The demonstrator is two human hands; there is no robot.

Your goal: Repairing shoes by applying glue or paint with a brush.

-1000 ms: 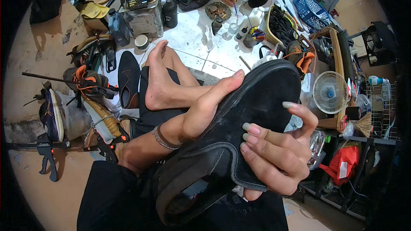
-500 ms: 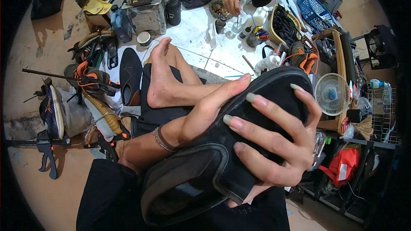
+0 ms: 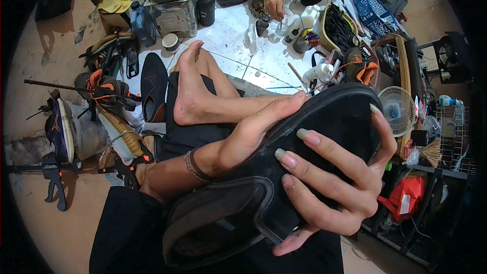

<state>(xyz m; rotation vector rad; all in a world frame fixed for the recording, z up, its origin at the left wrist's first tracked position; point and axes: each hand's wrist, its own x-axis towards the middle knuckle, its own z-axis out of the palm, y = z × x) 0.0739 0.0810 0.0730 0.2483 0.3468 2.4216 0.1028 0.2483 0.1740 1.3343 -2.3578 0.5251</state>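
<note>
A black slip-on shoe (image 3: 281, 210) lies tilted across my lap, its toe to the upper right and its opening toward the lower left. My left hand (image 3: 251, 129), with a bracelet at the wrist, grips the shoe along its far sole edge. The thumb lies along the edge, while the other fingers are hidden beneath. Over the upper curves my right hand (image 3: 337, 185), fingers spread across the toe area and thumb at the near side by the opening. Beyond my left forearm, a similar dark slip-on shoe (image 3: 153, 89) rests on the floor.
Clamped footwear (image 3: 119, 127) stands at the left beside a black bar clamp (image 3: 55, 180). Ahead are bottles (image 3: 318, 72), a yellow basket (image 3: 336, 33) and a blue basket (image 3: 374, 12). Another person's hand (image 3: 274, 5) holds a thin stick by small containers. A shelf (image 3: 406, 246) stands at right.
The shoe's toe has shifted slightly right. My right hand has moved right and a little down with it, and my left hand stays on the sole edge.
</note>
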